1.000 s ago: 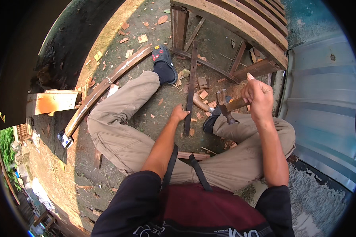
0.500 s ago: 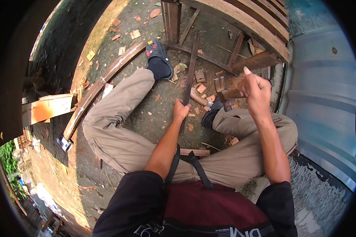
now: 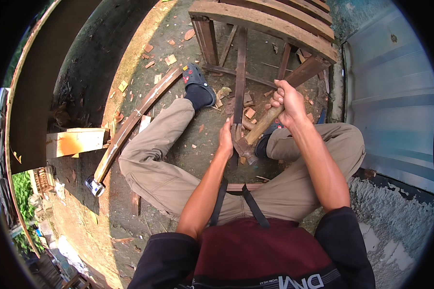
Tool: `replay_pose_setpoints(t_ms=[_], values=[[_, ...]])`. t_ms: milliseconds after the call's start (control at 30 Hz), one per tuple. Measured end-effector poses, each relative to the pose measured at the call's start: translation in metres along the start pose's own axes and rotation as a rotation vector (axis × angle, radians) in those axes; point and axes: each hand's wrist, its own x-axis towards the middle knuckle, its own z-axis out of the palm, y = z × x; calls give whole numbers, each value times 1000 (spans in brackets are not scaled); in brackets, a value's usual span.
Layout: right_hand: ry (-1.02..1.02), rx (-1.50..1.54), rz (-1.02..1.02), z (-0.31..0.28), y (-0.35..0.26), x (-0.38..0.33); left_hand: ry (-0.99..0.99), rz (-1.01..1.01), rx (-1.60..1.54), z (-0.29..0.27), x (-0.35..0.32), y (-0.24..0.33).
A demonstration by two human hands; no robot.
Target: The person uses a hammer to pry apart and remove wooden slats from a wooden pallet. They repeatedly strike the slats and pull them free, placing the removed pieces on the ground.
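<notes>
My left hand [image 3: 226,137] is wrapped round the near part of a long dark wooden strip [image 3: 240,77], which runs away from me to the slatted wooden bench [image 3: 260,18]. The strip's far end meets or passes under the bench's front edge; I cannot tell which. My right hand [image 3: 289,103] is closed on the wooden handle of a claw hammer [image 3: 264,126]. Its metal head lies right beside my left hand, over or against the strip's near end; whether they touch is unclear. Behind the hammer, a curved wooden handle [image 3: 248,124] is partly hidden.
Wood chips [image 3: 250,112] litter the ground between my feet. A long beam with white marks [image 3: 136,115] lies left of my left leg, a small can [image 3: 95,187] at its near end. Pale boards [image 3: 77,142] stand farther left. A corrugated metal sheet [image 3: 390,96] bounds the right side.
The hammer has swung left and toward me, from over my right foot to beside my left hand. The strip stands straighter in the picture. The whole view has shifted slightly.
</notes>
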Motion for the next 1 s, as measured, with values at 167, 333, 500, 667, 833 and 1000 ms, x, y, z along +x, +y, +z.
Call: replay_pose_setpoints(t_ms=[167, 333, 500, 667, 833, 1000], values=[[-35, 4, -50, 4, -15, -16, 11, 64, 76, 13, -40, 34], [-81, -25, -49, 4, -8, -10, 21, 87, 123, 6, -47, 25], [-26, 39, -87, 6, -1, -9, 51, 107, 301, 2, -54, 24], [43, 122, -191, 14, -5, -14, 50, 187, 427, -3, -60, 20], [0, 123, -277, 14, -1, -23, 21, 190, 472, 1, -65, 28], [-113, 48, -453, 21, 16, -56, 71, 114, 264, 2, -62, 32]])
